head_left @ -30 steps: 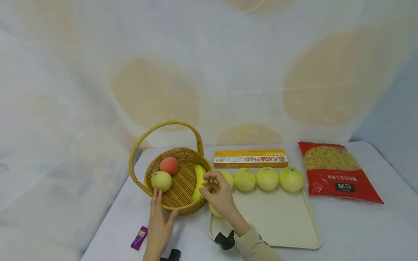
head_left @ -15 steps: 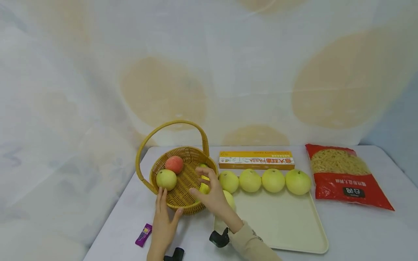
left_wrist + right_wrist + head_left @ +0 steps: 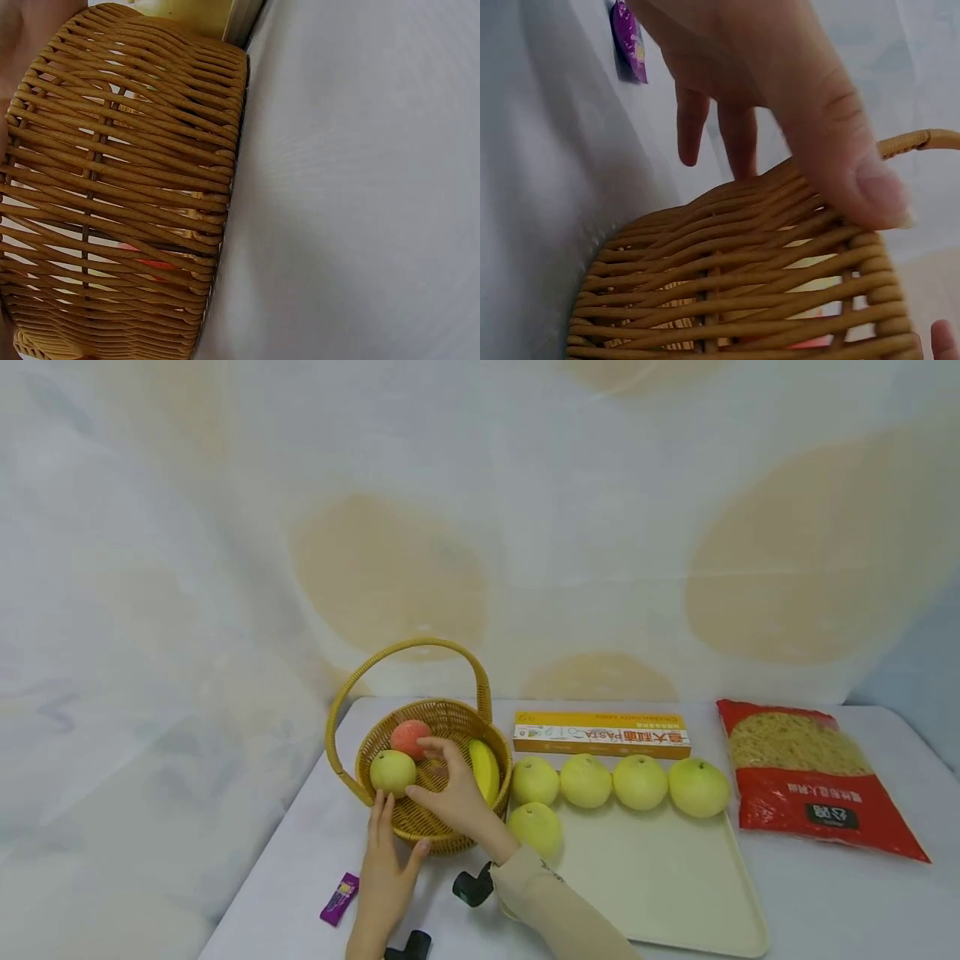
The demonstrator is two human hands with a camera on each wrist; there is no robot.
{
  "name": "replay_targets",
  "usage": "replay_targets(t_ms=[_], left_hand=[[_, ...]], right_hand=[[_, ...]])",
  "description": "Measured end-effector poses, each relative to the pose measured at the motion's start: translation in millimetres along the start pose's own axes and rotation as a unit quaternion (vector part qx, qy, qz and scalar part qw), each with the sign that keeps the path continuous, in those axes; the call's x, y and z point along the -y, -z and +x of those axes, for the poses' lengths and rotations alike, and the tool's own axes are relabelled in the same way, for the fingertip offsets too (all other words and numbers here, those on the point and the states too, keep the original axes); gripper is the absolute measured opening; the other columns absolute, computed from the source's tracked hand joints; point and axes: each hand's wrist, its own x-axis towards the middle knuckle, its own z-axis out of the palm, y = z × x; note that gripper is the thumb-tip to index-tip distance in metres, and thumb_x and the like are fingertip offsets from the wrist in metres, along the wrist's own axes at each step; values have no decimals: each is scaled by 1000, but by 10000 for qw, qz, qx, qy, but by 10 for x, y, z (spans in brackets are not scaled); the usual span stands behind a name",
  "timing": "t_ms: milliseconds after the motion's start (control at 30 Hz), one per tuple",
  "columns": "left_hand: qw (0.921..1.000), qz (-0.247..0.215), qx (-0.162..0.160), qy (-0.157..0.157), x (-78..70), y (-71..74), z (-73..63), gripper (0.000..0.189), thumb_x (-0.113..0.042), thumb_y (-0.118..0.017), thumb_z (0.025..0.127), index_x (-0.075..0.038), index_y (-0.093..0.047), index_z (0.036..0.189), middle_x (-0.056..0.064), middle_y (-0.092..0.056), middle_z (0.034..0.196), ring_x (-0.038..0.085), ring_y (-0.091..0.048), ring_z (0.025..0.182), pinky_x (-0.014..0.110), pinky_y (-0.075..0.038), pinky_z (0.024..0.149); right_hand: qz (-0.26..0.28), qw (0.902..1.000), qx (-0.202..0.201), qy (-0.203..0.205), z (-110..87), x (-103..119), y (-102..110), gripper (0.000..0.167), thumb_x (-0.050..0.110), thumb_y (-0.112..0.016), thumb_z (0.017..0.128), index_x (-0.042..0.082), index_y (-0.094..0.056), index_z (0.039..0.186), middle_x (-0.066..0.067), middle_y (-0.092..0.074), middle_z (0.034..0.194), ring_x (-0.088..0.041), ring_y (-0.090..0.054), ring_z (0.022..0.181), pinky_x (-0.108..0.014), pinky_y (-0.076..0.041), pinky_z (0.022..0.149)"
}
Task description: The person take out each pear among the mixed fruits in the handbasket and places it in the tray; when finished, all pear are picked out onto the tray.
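Observation:
In the head view a wicker basket (image 3: 424, 827) with a tall arched handle holds a round yellow-green fruit (image 3: 392, 773), a peach (image 3: 411, 738) and a banana (image 3: 483, 770). My left hand (image 3: 384, 881) rests with straight fingers at the basket's front-left rim, its thumb near the front edge. My right hand (image 3: 453, 793) reaches in over the basket, thumb and fingers spread apart beside the yellow-green fruit, holding nothing. Woven basket wall (image 3: 120, 187) fills much of the left wrist view. In the right wrist view, my left thumb (image 3: 840, 142) overlaps the basket's rim.
Right of the basket lies a cream tray (image 3: 660, 877), with several yellow-green fruits (image 3: 586, 780) along its back and left edges. Behind it is a pasta box (image 3: 602, 733); to the right, a red pasta bag (image 3: 813, 785). A purple packet (image 3: 340, 898) lies left of my left hand.
My right hand has moved left from the banana toward the yellow-green fruit, leaving the banana in the basket. My left hand stays at the rim. The view has shifted slightly.

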Motion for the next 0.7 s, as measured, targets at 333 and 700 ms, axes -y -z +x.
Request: replay_targets(t_ms=[333, 700], left_hand=[[9998, 113, -140, -43, 36, -55, 32, 82, -32, -68, 90, -8, -23, 154, 15, -15, 162, 43, -29, 143, 62, -37, 107], [9999, 41, -32, 86, 29, -36, -10, 84, -32, -68, 90, -7, -21, 154, 12, -12, 163, 40, -26, 145, 59, -34, 111]], right_hand=[[-683, 9975, 168, -105, 243, -103, -116, 62, 6, -72, 81, 9, -45, 137, -14, -48, 139, -31, -46, 130, -55, -41, 107], [-1263, 9888, 659, -436, 440, -249, -282, 65, 8, -70, 81, 10, -44, 140, -10, -48, 141, -26, -52, 125, -39, -52, 95]])
